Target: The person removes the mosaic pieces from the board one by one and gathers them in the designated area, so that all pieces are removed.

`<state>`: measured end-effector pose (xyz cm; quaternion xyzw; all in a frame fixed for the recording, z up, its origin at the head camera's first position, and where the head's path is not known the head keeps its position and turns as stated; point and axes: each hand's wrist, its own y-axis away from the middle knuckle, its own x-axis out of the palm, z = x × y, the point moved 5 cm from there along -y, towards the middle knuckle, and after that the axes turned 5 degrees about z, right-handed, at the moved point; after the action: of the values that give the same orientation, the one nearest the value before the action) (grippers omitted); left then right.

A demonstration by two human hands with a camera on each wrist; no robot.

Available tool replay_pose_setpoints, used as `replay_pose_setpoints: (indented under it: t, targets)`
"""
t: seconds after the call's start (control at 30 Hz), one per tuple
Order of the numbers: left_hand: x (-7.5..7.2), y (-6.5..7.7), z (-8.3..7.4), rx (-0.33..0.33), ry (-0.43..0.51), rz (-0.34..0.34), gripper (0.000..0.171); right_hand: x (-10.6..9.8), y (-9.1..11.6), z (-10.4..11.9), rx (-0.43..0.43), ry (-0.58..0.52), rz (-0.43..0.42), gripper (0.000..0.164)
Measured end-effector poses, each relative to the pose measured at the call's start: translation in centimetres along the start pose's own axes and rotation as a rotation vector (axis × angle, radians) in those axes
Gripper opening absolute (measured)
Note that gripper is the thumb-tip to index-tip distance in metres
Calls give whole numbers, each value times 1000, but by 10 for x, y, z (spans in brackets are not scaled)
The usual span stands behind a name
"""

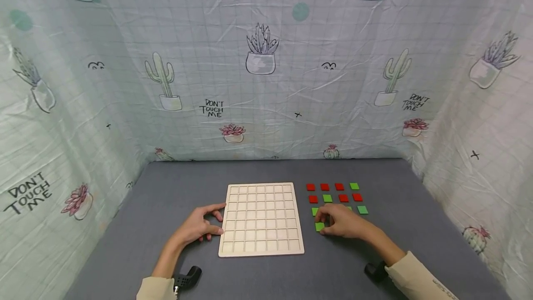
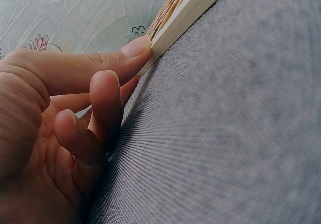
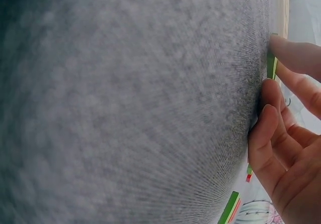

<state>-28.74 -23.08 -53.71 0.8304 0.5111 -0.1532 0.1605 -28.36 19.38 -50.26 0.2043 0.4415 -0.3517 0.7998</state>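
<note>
A square pale wooden board (image 1: 261, 220) with a raised grid lies flat on the grey table. At its left edge is my left hand (image 1: 195, 227), with the thumb and a fairly straight index finger against the side, spread apart. In the left wrist view, the thumb (image 2: 136, 48) touches the board's edge (image 2: 183, 23) and other fingers bend below it. To the right of the board, my right hand (image 1: 341, 222) pinches a light green square tile (image 1: 319, 227) between thumb and index finger. That tile (image 3: 271, 66) appears edge-on in the right wrist view, low over the cloth.
Beyond my right hand, rows of square tiles include a red tile (image 1: 313, 199), a light green tile (image 1: 327, 197) and a darker green tile (image 1: 362, 209). My right hand partly covers the nearer tiles. A patterned curtain (image 1: 275, 91) encloses the table's back and sides.
</note>
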Motion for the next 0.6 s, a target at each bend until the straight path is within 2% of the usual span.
replay_pose_setpoints:
  t: [0.43, 0.6]
  targets:
    - [0, -1, -1, -8, 11, 13, 82, -3, 0, 4, 10, -12, 29, 22]
    - [-1, -2, 1, -13, -7, 6, 80, -12, 1, 7, 13, -17, 16, 23]
